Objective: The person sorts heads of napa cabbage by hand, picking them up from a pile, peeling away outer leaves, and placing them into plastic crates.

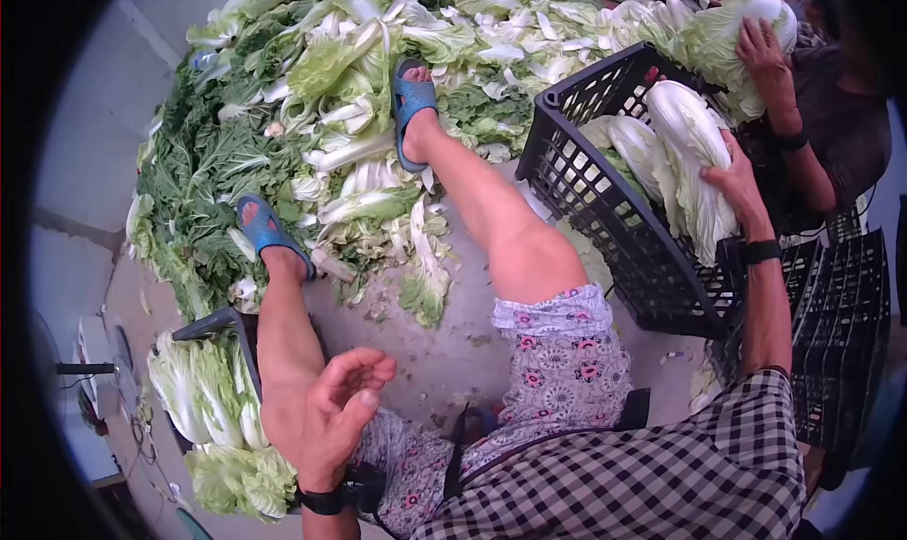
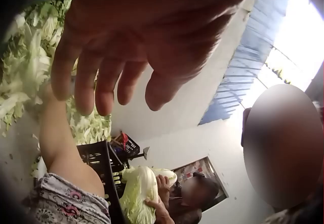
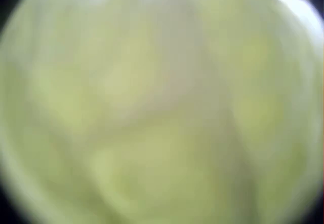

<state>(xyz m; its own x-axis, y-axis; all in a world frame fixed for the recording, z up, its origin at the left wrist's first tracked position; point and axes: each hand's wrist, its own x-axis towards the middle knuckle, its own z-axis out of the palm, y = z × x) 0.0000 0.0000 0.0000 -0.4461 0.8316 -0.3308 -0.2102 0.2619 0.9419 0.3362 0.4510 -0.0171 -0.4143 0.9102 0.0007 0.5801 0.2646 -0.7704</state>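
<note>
My right hand (image 1: 739, 188) grips a long napa cabbage (image 1: 688, 143) from its right side, over the black plastic crate (image 1: 619, 233). Beside it in the crate lies another pale cabbage (image 1: 635, 148). Blurred cabbage leaves (image 3: 152, 107) fill the right wrist view, where the hand itself is hidden. My left hand (image 1: 338, 412) is held over my left thigh, its fingers loosely bent and holding nothing. In the left wrist view that left hand (image 2: 147, 41) shows its spread fingers, well apart from the crate.
A heap of loose cabbage leaves (image 1: 350, 115) spreads ahead, under my sandaled feet. Upper right, another person's hands hold a big cabbage (image 1: 737, 44). More black crates (image 1: 836, 342) stand at right. A container of cabbages (image 1: 208, 389) stands by my left leg.
</note>
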